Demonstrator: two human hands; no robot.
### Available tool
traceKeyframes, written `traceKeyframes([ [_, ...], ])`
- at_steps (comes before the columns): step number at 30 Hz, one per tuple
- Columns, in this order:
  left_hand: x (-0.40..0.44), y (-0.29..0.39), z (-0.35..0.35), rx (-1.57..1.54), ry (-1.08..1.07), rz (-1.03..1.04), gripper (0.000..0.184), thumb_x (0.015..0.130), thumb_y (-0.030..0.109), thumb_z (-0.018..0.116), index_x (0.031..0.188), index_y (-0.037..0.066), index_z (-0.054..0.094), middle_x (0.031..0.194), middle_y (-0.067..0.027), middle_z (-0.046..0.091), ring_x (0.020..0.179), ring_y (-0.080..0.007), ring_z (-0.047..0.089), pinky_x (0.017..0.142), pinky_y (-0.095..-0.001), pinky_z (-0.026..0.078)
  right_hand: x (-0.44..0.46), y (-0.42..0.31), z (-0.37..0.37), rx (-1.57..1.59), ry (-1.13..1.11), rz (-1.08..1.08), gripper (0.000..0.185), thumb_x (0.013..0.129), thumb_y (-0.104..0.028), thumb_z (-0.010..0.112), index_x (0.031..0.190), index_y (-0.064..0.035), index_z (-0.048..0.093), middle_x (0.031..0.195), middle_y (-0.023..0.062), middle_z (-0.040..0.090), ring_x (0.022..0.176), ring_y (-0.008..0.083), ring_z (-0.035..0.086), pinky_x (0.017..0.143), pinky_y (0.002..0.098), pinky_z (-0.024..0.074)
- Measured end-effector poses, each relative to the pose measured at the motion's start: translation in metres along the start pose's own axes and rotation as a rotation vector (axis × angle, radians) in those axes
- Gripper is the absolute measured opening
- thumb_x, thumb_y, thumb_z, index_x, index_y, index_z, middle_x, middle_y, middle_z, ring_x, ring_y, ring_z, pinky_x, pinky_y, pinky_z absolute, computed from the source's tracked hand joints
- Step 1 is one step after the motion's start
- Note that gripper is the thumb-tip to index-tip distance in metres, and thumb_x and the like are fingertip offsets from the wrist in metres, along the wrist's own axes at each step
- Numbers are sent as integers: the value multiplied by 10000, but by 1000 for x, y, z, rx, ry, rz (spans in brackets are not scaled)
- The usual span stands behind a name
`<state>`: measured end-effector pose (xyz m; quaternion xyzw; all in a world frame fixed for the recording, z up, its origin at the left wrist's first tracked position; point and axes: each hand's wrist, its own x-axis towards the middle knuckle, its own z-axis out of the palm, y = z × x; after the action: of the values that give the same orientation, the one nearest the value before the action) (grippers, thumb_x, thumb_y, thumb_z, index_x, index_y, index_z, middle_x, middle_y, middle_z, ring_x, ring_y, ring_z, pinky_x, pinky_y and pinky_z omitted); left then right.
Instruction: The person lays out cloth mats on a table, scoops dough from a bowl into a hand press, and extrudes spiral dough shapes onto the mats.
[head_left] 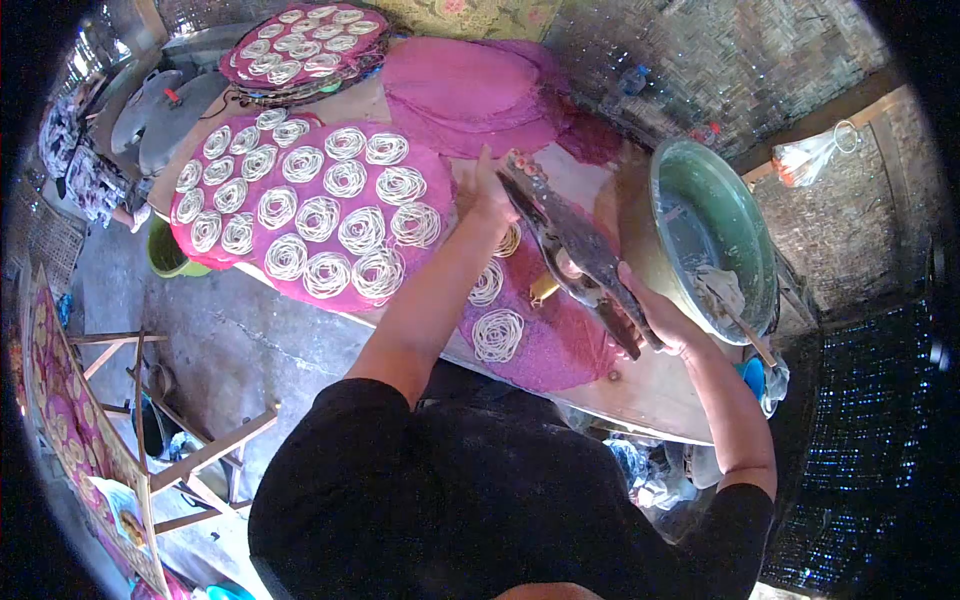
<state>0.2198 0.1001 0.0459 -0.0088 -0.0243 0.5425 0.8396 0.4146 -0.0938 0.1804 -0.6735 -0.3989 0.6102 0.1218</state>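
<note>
Both of my hands are on a long, dark wooden press (590, 262) that lies slanted over the table. My left hand (487, 195) grips its far end, and my right hand (655, 315) is closed around the handle ends nearer to me. A yellow cylinder (543, 288) sticks out below the middle of the press. Under it is a round pink cloth (550, 365) bearing a few coiled noodle nests (497, 335), partly hidden by the press. To the left, more pink cloth (330, 115) carries many pale noodle nests (361, 229).
A big green tub (660, 215) with a stick and pale residue inside stands at the right. Behind lie a stack of loaded round trays (235, 75) and bare pink cloths (460, 85). A person (90, 160) is at the far left, near a wooden rack (215, 450).
</note>
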Motion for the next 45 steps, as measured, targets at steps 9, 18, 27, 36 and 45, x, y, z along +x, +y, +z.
traceKeyframes([
  [9, -16, 6, 39, 55, 16, 101, 440, 918, 501, 278, 718, 141, 435, 580, 4, 414, 534, -180, 421, 590, -367, 375, -20, -16, 2, -7, -11, 2, 765, 833, -717, 344, 896, 4, 593, 636, 111, 597, 483, 184, 590, 431, 299, 484],
  [18, -6, 22, 59, 109, -18, 69, 476, 914, 522, 295, 652, 146, 425, 535, 7, 398, 492, -177, 398, 556, -348, 353, -14, -15, 16, -73, 128, -151, 702, 836, -699, 376, 839, -26, 574, 569, 85, 559, 408, 166, 541, 379, 285, 464],
  [27, -6, -16, 15, -26, 28, 28, 518, 903, 564, 245, 638, 144, 392, 527, -13, 380, 498, -200, 406, 547, -369, 355, -27, 2, 1, -138, 155, -32, 707, 829, -696, 402, 745, -16, 574, 557, 84, 563, 422, 166, 562, 382, 281, 466],
  [36, 9, -17, 12, -90, -79, 32, 423, 936, 457, 329, 628, 178, 406, 493, 42, 359, 439, -115, 361, 492, -282, 337, 49, 50, -11, 640, -328, -323, 743, 816, -692, 386, 1078, -14, 540, 823, 180, 637, 590, 244, 641, 493, 334, 536],
  [45, 17, 8, -13, -189, -144, 154, 426, 939, 461, 299, 653, 168, 416, 524, 48, 374, 482, -123, 395, 523, -289, 349, 129, 83, -5, 677, -794, -322, 538, 925, -482, 394, 1298, -97, 435, 1041, 208, 608, 779, 277, 652, 662, 373, 532],
])
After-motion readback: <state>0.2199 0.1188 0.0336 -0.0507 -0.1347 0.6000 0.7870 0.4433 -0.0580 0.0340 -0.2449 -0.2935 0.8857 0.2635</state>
